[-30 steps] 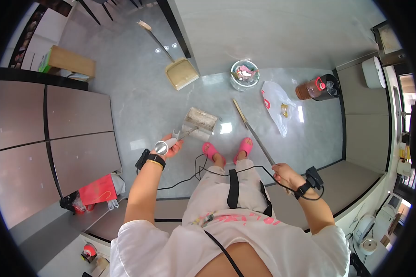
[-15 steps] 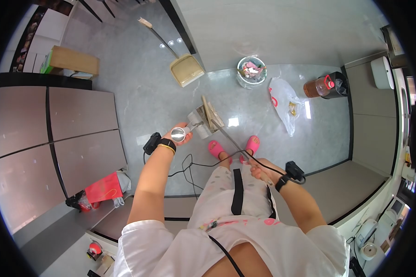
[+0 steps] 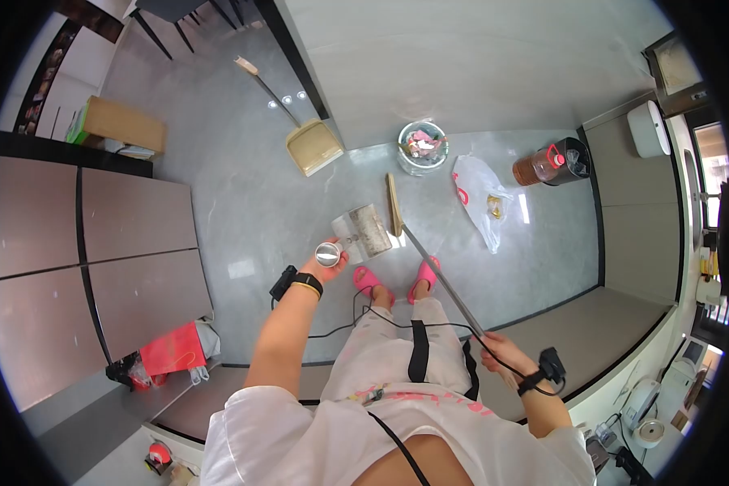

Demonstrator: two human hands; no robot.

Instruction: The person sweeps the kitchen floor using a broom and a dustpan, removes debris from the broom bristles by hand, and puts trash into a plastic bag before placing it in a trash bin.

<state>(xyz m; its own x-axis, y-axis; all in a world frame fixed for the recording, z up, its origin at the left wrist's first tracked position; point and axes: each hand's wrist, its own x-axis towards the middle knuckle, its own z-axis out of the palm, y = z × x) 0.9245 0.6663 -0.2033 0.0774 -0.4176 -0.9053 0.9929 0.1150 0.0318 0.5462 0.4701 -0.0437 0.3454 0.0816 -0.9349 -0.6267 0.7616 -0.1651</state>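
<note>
My left hand (image 3: 333,262) is wrapped round the white handle of a dustpan (image 3: 367,232), whose pale, dirty-looking pan is in front of my left foot. My right hand (image 3: 502,353) grips the long grey pole of a broom (image 3: 394,206). The broom's narrow head is on the floor just right of the dustpan, apart from it. A black cable (image 3: 397,326) runs between my wrists, across my legs. Both wrists wear black straps with small devices.
Ahead are a bin with rubbish (image 3: 422,147), a white plastic bag (image 3: 480,198), a bottle of reddish-brown liquid (image 3: 537,167) and a black bin (image 3: 573,160). A second, beige dustpan (image 3: 314,147) lies further left. A red bag (image 3: 172,348) is by the left cabinets.
The broom head passed leftward over the dustpan, then moved back to its right. My right hand came in toward my legs and went out again. The dustpan has turned and shifted right.
</note>
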